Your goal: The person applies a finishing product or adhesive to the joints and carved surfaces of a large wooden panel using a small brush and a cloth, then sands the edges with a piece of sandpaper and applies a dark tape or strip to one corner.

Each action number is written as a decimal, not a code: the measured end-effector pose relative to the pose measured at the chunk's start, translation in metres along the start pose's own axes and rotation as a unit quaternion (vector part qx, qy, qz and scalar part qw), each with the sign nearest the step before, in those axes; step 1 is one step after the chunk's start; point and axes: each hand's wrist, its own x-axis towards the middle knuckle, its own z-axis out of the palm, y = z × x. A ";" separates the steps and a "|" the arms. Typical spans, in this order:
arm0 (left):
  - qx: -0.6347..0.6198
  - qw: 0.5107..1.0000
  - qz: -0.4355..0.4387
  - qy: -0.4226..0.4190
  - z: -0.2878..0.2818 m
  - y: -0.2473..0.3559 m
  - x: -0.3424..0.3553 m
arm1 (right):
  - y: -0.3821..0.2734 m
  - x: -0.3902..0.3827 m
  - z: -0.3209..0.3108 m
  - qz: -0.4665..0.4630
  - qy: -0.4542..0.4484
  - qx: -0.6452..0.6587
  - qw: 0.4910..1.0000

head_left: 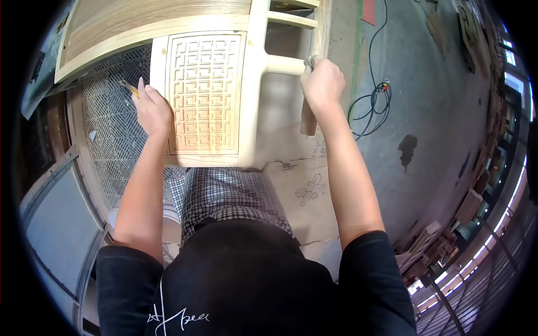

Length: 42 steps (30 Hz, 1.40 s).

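Observation:
A pale wooden piece of furniture [252, 101] fills the upper middle, with a panel [205, 92] carved in a squared maze pattern, side rails and a plain board behind. My left hand [149, 109] is at the carved panel's left edge, closed on a slim yellow-handled tool [130, 88] whose tip is too small to identify. My right hand [322, 84] is closed at the right end of the short middle rail [283, 64], beside an upright post; a small greyish thing shows at its fingers, and what it grips is unclear.
A patterned mat [112, 140] lies left, beside a blue-grey framed panel [50, 224]. Cardboard [297, 201] lies below the furniture. A coiled dark hose or cable [372, 109] is on the concrete floor at right. Stacked boards [437, 246] and metal bars line the far right.

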 end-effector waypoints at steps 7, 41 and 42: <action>-0.004 1.000 -0.016 -0.021 0.006 -0.002 0.007 | 0.014 0.012 0.020 -0.010 0.021 0.008 1.000; 0.036 0.981 -0.027 0.187 -0.002 -0.096 0.010 | -0.023 0.058 0.010 -0.100 -0.234 0.388 0.886; -0.048 0.979 -0.007 0.197 -0.014 -0.058 0.010 | -0.040 0.053 0.001 -0.107 -0.249 0.358 0.893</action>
